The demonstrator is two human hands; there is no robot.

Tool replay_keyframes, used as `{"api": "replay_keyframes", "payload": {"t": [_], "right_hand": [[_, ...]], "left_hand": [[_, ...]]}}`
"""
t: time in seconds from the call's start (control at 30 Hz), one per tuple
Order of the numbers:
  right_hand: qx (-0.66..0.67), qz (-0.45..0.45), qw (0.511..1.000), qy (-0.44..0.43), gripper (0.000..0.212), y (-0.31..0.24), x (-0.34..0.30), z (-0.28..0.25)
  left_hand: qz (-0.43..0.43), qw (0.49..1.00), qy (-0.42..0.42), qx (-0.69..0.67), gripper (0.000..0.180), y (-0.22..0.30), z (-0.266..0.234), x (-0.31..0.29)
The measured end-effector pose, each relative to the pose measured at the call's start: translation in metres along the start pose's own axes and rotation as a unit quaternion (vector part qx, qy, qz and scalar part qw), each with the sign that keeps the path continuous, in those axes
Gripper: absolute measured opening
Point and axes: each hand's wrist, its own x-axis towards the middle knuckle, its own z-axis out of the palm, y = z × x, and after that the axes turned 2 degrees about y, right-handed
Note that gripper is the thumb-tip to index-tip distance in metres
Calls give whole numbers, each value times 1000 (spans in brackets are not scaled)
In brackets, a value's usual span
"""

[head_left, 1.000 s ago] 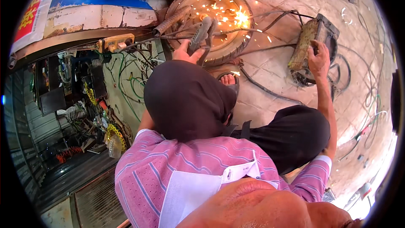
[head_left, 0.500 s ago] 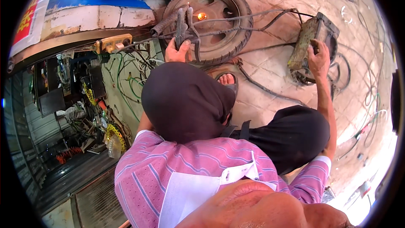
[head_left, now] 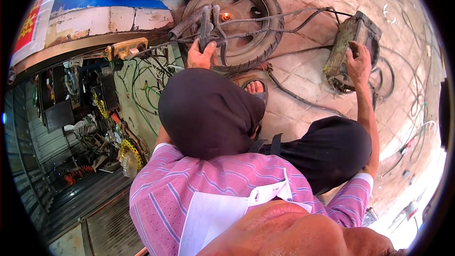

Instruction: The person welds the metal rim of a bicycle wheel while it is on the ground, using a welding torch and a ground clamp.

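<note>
A spoked-looking wheel with a black tyre (head_left: 271,47) lies flat on the ground ahead of me. Over its near left part stands a dark two-armed clamp-like tool (head_left: 205,26), joined to cables. My left hand (head_left: 201,57) is closed round its lower end, thumb on the right side. A small spot (head_left: 226,16) near the wheel's middle glows bright orange, beside the tool's upper end. My right hand (head_left: 359,64) rests against a worn metal box (head_left: 342,50) at the right, fingers curled and thumb near the forefinger; whatever lies between them is hidden.
Dark cables (head_left: 296,31) run from the tool to the box, with a thicker one (head_left: 303,99) across the floor. A wooden block with sockets (head_left: 127,49) sits at the left ledge. Below it are tangled wires, chains and loose parts. My sandalled foot (head_left: 256,89) is near the wheel.
My left hand and the tool have shifted very slightly. The fingers of my right hand have moved a little at the box. The orange glow persists, a bit smaller.
</note>
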Motion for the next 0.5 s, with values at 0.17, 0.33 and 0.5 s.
{"api": "replay_keyframes", "payload": {"t": [0.17,0.33,0.5], "right_hand": [[4,4,1000,-1,31,1,0,0],[3,3,1000,-1,31,2,0,0],[11,6,1000,3,31,3,-1,1]], "left_hand": [[9,1000,10,15,28,1,4,0],[14,1000,14,2,29,4,6,-2],[11,1000,12,6,30,5,6,-2]]}}
